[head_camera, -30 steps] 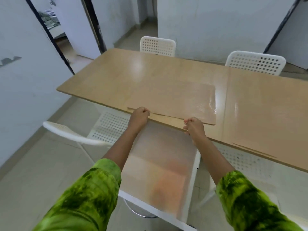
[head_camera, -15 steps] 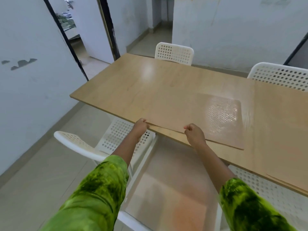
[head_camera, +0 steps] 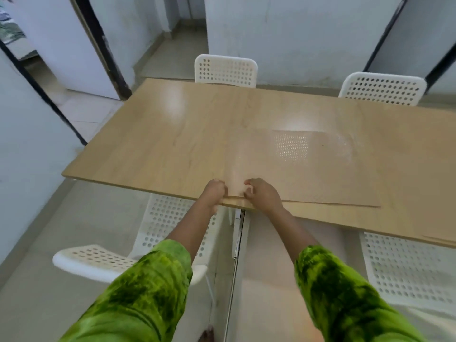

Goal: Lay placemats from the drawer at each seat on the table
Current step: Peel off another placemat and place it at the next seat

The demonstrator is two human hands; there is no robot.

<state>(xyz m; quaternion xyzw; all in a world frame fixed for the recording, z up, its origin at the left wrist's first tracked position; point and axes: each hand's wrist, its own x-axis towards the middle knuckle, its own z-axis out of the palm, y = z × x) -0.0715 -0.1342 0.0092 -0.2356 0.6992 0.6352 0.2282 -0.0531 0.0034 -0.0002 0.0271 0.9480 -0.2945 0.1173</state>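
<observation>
A tan, glossy placemat lies flat on the wooden table, its front edge along the table's near edge. My left hand and my right hand sit close together at the mat's near left corner, fingers curled on its edge. Both forearms wear green sleeves. A second placemat shows only as a thin edge at the table's near right. Below my arms is the blurred pale surface of the drawer, with a white rail.
Two white perforated chairs stand at the table's far side. Another white chair is tucked under the near edge at the left, and one more at the right. A dark-framed doorway opens at the far left.
My hands have come closer together on the mat's near edge. The mat has slid to the right along the table and lies flatter. The view has shifted left and up.
</observation>
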